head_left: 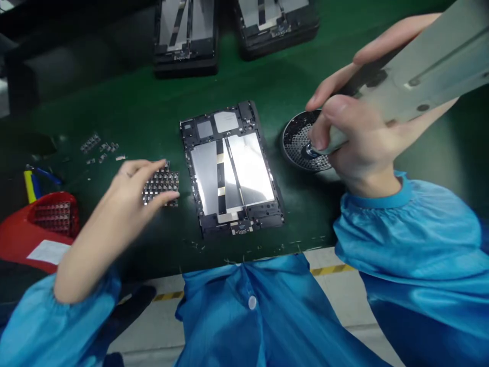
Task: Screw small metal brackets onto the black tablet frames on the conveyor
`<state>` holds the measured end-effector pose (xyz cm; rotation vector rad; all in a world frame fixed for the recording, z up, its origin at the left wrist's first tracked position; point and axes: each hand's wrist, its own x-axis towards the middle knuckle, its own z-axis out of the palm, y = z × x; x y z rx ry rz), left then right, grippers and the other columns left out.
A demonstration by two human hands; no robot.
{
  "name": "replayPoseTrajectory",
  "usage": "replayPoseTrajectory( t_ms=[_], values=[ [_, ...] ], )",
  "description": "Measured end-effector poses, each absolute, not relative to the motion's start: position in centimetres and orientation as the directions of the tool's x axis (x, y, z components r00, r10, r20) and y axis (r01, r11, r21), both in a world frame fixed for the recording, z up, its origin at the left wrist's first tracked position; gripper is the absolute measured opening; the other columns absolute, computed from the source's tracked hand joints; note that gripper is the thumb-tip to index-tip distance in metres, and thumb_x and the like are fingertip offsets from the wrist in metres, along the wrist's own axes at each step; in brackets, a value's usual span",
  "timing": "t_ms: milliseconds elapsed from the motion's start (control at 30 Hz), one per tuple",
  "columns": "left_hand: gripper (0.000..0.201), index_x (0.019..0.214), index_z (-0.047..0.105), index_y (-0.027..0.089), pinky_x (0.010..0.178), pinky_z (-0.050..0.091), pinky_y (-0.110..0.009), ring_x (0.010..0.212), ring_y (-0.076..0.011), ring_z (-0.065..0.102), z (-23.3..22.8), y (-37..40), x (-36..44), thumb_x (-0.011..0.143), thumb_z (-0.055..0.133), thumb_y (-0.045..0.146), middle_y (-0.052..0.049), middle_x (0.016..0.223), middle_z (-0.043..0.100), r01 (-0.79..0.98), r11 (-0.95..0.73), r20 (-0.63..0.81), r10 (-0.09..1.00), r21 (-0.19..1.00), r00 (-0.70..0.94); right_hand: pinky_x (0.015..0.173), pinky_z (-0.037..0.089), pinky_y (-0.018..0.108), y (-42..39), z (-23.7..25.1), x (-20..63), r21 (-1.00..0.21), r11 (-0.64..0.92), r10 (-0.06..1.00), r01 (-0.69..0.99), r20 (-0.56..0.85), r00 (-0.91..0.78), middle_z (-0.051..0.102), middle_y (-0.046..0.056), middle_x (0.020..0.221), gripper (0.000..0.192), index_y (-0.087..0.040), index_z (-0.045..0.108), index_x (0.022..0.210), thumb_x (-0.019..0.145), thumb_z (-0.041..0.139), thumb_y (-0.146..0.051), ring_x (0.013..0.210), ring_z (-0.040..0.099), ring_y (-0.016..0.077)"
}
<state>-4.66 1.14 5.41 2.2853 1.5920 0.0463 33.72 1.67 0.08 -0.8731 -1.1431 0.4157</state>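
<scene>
My left hand [130, 196] has its thumb and forefinger at opposite edges of a panel of small circuit boards [162, 182], pinching it just above the green mat. My right hand [362, 127] is wrapped around a pale grey electric screwdriver [431, 76], large and close to the camera. Its metal tip points down into a round dish with a perforated plate [296, 145]; whether a screw is on the tip cannot be seen. Between my hands lies an opened tablet [250, 171], its silver battery and flat cables exposed.
Two stacks of similar tablets, one left [187, 63] and one right [280, 41], stand at the back. Loose small boards [91, 142] are scattered at left. A red bin [17, 232] holds more panels, beside yellow-and-blue handled tool [30, 186]. The green table's [171, 255] front edge is near my body.
</scene>
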Motion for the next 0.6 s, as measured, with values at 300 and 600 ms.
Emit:
replayPoseTrajectory(
  t_ms=[300,600],
  values=[
    [0.059,0.12,0.074,0.027,0.122,0.053,-0.051,0.145,-0.0373,0.056,3.8,8.5,-6.8,0.075,0.112,0.032,-0.008,0.125,0.064,0.871,-0.422,-0.224,0.85,0.251,0.477,0.065,0.071,0.033,-2.0,0.2,33.9,-0.923,0.268,0.832,0.275,0.366,0.418,0.054,0.005,0.103,0.072,-0.02,0.052,0.121,0.092,0.09,-0.074,0.102,0.079,0.0233],
    [0.075,0.111,0.07,0.028,0.095,0.06,-0.046,0.105,-0.0303,0.075,5.2,7.9,-6.7,0.064,0.11,0.071,-0.002,0.109,0.08,0.827,-0.172,-0.233,0.911,0.536,0.341,0.065,0.072,0.033,-0.4,-0.3,34.6,-0.923,0.302,0.852,0.236,0.373,0.368,0.059,0.006,0.108,0.074,-0.021,0.057,0.127,0.092,0.091,-0.075,0.108,0.081,0.0256]
  ],
)
